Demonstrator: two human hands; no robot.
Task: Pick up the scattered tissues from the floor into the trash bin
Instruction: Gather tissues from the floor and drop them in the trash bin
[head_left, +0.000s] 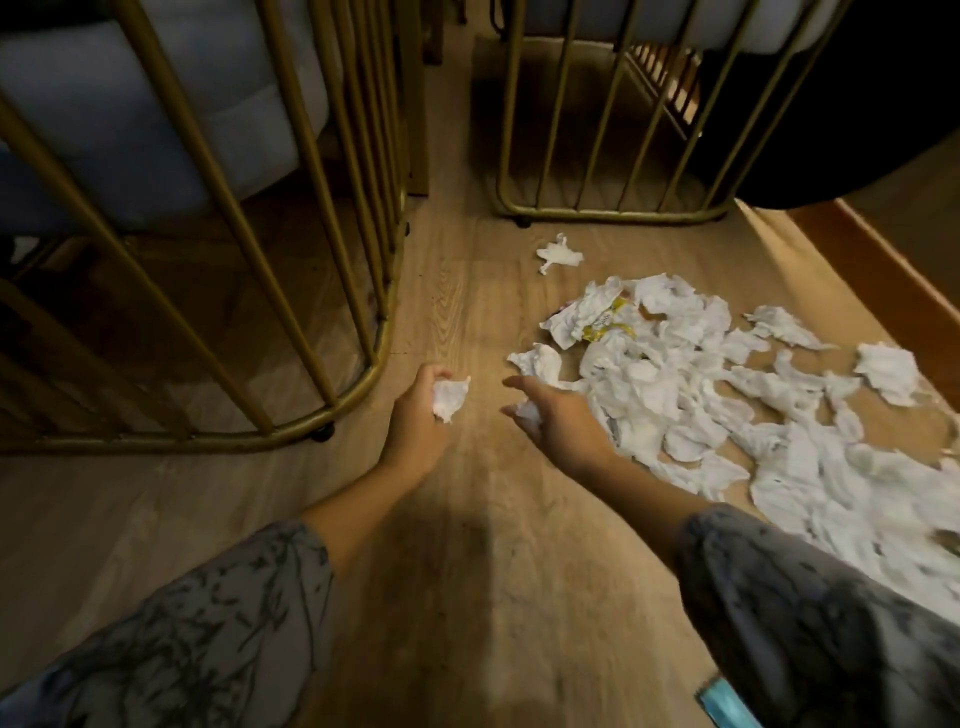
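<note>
Near the floor (467, 322), I see my left hand (421, 415) gripping a crumpled tissue (449, 397); my right hand (558, 421) pinches another wad (527, 413) beside the tissue pile (727, 405).

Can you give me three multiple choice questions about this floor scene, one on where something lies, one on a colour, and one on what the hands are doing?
1. Where does the lone tissue lie?
A. Apart from the tissue pile, nearer the right chair frame
B. Under the left chair
C. On top of a sleeve

2. What colour are the chair bars?
A. Black
B. Gold
C. White

3. What is the left hand doing?
A. Resting flat on the wooden floor
B. Holding a crumpled tissue
C. Gripping a chair bar

Answers: 1 A, it sits alone between pile and frame. 2 B, the bars look gold. 3 B, the fingers curl round a white wad; the right hand holds one too.
</note>
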